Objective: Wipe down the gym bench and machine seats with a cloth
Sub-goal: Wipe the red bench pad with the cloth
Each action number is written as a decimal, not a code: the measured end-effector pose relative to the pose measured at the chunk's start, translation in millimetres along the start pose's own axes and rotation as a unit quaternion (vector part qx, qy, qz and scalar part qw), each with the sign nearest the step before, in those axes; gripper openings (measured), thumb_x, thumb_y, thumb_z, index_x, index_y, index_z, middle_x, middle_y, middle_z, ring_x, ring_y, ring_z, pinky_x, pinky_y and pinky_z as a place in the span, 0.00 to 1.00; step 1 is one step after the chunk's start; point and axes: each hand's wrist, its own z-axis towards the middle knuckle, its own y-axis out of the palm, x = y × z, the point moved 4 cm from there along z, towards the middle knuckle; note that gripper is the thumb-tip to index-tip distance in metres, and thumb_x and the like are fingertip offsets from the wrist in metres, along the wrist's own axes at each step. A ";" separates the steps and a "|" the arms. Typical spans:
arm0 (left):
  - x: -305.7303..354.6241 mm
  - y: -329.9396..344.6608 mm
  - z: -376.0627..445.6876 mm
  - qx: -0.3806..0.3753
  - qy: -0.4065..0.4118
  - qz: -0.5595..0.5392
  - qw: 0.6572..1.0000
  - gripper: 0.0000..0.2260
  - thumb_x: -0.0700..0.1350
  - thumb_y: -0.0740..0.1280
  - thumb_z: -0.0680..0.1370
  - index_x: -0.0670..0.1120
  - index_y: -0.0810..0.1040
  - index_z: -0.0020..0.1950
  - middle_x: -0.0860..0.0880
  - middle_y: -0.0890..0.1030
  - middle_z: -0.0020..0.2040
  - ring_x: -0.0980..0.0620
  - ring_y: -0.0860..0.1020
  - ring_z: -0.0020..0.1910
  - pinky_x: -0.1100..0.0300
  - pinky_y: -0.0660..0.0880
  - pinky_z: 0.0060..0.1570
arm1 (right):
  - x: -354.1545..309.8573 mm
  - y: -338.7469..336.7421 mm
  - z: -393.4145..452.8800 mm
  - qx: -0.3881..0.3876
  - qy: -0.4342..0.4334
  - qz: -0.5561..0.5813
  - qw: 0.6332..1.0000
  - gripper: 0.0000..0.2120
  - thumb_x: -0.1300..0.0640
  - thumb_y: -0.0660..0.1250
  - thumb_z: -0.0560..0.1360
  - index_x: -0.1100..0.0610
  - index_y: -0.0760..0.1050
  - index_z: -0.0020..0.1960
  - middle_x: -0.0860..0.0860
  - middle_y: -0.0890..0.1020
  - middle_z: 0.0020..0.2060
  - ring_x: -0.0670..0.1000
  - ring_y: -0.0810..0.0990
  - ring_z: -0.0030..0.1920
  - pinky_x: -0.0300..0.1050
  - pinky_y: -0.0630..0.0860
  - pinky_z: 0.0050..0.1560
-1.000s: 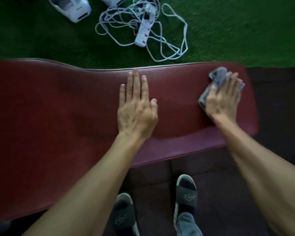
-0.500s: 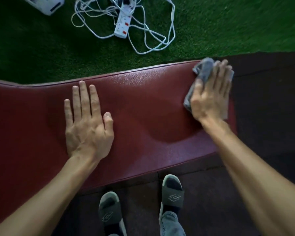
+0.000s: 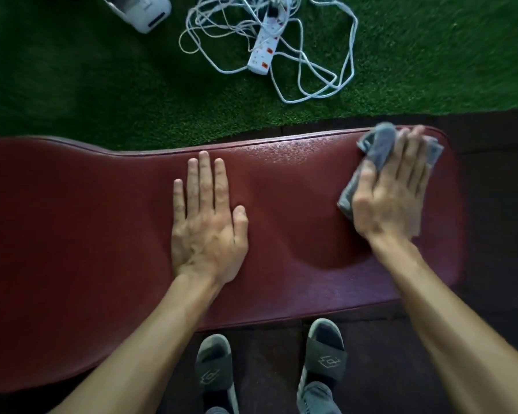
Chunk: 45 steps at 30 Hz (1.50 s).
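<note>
A dark red padded gym bench (image 3: 296,186) runs across the view from left to right. My left hand (image 3: 205,222) lies flat on its middle, palm down, fingers slightly apart, holding nothing. At the bench's right end my right hand (image 3: 392,192) presses a crumpled grey cloth (image 3: 380,147) onto the pad. The cloth sticks out past my fingertips and beside my thumb; the rest of it is hidden under my palm.
Green artificial turf (image 3: 102,85) lies beyond the bench. On it are a white power strip (image 3: 263,52) with tangled white cable (image 3: 323,79) and a white appliance (image 3: 141,10). Dark rubber flooring (image 3: 497,204) is at the right. My sandalled feet (image 3: 323,357) stand below the bench.
The view swung left then back right over the second. My right hand stays at the bench's right end on the cloth, now nearer the far edge. My left hand stays flat on the pad.
</note>
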 end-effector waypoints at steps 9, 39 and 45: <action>-69.9 -9.0 -27.8 -0.003 -0.032 -0.058 0.998 0.33 0.56 0.50 0.82 0.44 0.50 0.85 0.45 0.48 0.85 0.47 0.47 0.84 0.46 0.47 0.82 | -83.2 15.4 -78.3 -0.085 -0.318 -0.038 0.943 0.31 0.46 0.49 0.83 0.55 0.52 0.82 0.52 0.52 0.82 0.50 0.49 0.82 0.52 0.50 0.81; -170.2 -12.9 -59.4 0.055 -0.071 -0.041 0.995 0.31 0.50 0.49 0.84 0.38 0.49 0.84 0.39 0.49 0.85 0.44 0.49 0.84 0.46 0.49 0.83 | -192.8 43.1 -138.0 -0.125 -0.284 -0.032 0.950 0.35 0.38 0.45 0.80 0.49 0.42 0.83 0.49 0.43 0.83 0.49 0.40 0.82 0.53 0.41 0.81; -169.9 -11.5 -59.1 0.050 -0.068 -0.043 0.995 0.31 0.50 0.49 0.84 0.38 0.50 0.84 0.39 0.49 0.85 0.44 0.49 0.84 0.47 0.49 0.83 | -214.2 48.9 -145.2 -0.071 -0.249 -0.023 0.966 0.34 0.31 0.48 0.80 0.42 0.49 0.82 0.50 0.46 0.83 0.54 0.42 0.83 0.58 0.44 0.81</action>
